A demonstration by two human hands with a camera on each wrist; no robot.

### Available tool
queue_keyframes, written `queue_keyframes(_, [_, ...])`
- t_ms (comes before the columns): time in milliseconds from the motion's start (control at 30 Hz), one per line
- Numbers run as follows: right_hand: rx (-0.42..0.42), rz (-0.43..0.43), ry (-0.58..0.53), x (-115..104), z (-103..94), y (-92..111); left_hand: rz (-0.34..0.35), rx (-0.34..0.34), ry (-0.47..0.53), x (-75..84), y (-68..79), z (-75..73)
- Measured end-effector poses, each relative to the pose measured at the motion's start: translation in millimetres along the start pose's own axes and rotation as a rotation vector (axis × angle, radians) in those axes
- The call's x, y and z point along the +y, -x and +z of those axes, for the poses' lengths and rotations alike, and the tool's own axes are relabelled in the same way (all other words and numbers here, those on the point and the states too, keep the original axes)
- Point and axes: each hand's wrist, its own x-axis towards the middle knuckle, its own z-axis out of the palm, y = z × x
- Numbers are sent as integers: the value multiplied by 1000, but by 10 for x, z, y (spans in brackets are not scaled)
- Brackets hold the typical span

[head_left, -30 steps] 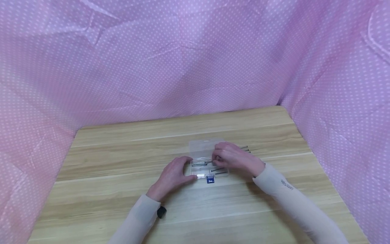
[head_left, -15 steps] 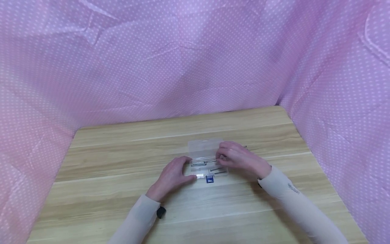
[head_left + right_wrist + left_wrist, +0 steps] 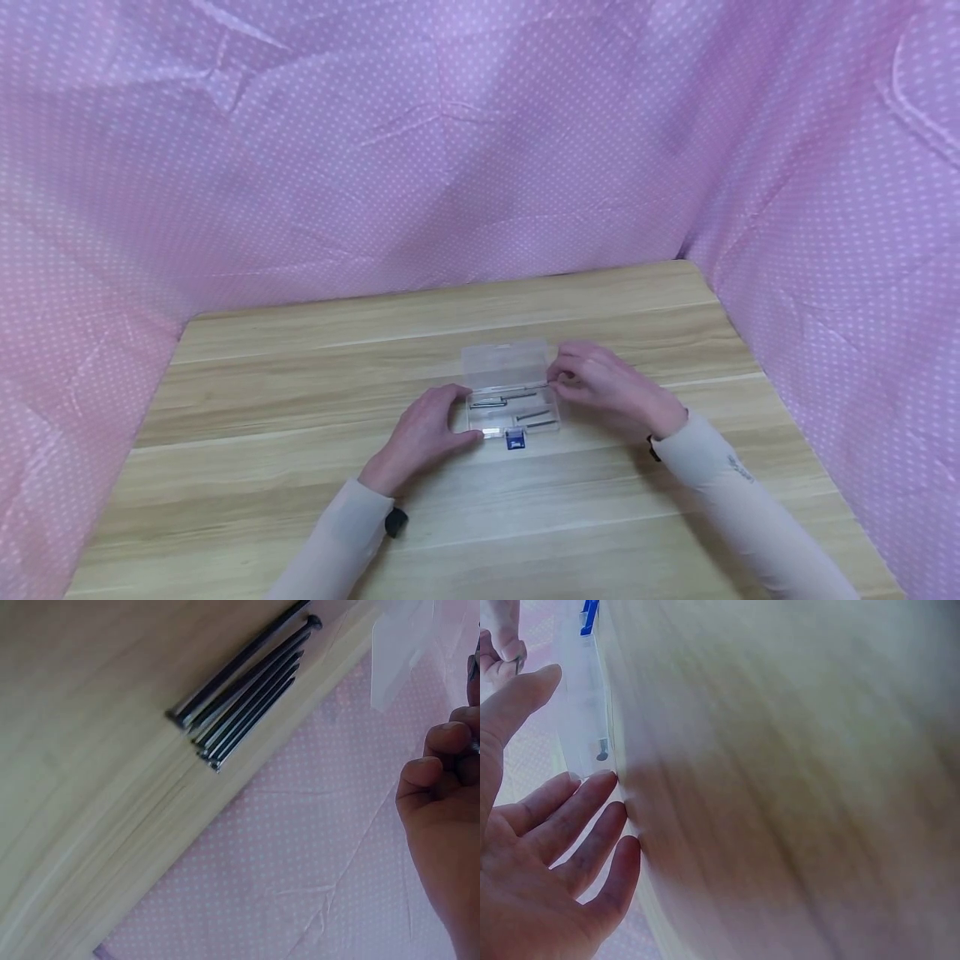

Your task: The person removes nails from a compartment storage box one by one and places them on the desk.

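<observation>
Pale long sleeves [image 3: 333,537], dark lettering [image 3: 738,468] on the right one; black bits [image 3: 396,522] by both cuffs [image 3: 372,498], possibly wrist cameras.

Clear plastic box [image 3: 495,420] open, metal nails [image 3: 533,414] inside.

Blocked, cropped or unreadable, across three views.
Right wrist view: your right hand [image 3: 450,817] runs off the right edge; the metal piece [image 3: 519,663] it pinches is only a glint in the left wrist view, too small to identify. Loose nails [image 3: 251,676] overlap, count uncertain, one cut by the top edge; in the head view your right hand hides them. Left wrist view: your left hand [image 3: 540,862] is cut at left and bottom, the clear box [image 3: 581,697] and blue latch [image 3: 589,616] at the top; the box's inside is lost in haze. Head view: print [image 3: 738,468] on your right sleeve [image 3: 720,487] is too small to read.
</observation>
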Motion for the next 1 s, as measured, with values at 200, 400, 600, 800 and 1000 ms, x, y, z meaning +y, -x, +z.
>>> queue_keyframes(200, [33, -5, 0, 68, -55, 51, 4, 1, 4, -4, 0, 4])
queue_keyframes(400, [85, -11, -19, 146, -125, 120, 10, 10, 9, -4, 1, 12])
queue_keyframes(600, [108, 6, -10, 229, -163, 182, 7, 8, 1, -1, 4, 14])
queue_keyframes(800, [98, 44, -25, 323, -188, 247, 7, 14, -4, 0, 5, 30])
queue_keyframes(1000, [94, 93, -32, 431, -191, 301, 2, 11, -11, 5, 7, 38])
